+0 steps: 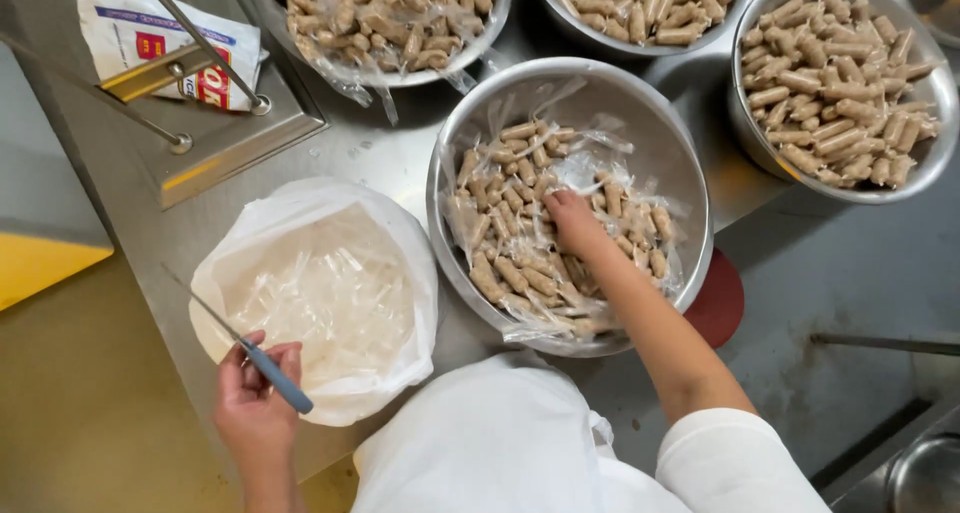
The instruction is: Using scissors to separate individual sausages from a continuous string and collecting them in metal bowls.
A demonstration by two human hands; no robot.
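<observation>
My left hand (255,398) grips a thin knife with a grey-blue handle (275,373), its blade pointing up-left over a white bag (315,293) full of clear plastic wrappers. My right hand (578,223) reaches into a large steel bowl (570,93) in front of me. The fingers close among small brown sausage-like pieces wrapped in clear plastic (505,243); whether they hold one is hidden.
Three more steel bowls of unwrapped brown pieces stand at the back: one (385,18), another (640,8) and one at the right (840,83). A printed packet (170,43) lies on a steel fixture at upper left. A red round lid (722,303) shows beneath the bowl.
</observation>
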